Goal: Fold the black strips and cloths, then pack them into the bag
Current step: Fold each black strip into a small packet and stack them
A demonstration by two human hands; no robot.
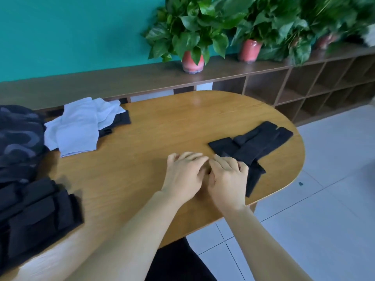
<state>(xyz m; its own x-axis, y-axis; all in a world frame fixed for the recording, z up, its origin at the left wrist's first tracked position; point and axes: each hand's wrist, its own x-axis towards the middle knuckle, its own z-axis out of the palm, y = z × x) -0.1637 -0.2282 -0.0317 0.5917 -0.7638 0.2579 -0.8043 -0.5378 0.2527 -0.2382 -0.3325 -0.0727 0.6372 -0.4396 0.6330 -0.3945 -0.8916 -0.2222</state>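
Three potted plants [192, 35] stand on a long wooden shelf [121, 82] against a teal wall [71, 33], behind the table [162, 122].

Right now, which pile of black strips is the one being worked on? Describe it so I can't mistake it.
Start at the rounded right end of the wooden table. The loose black strips lie there, fanned out unevenly, just beyond the right hand. Unlike the stacked black pile at the near left edge, they are spread flat, with one end hanging towards the table's edge.

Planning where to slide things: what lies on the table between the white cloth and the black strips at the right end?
In the head view, only bare wooden table lies between the white cloth and the black strips.
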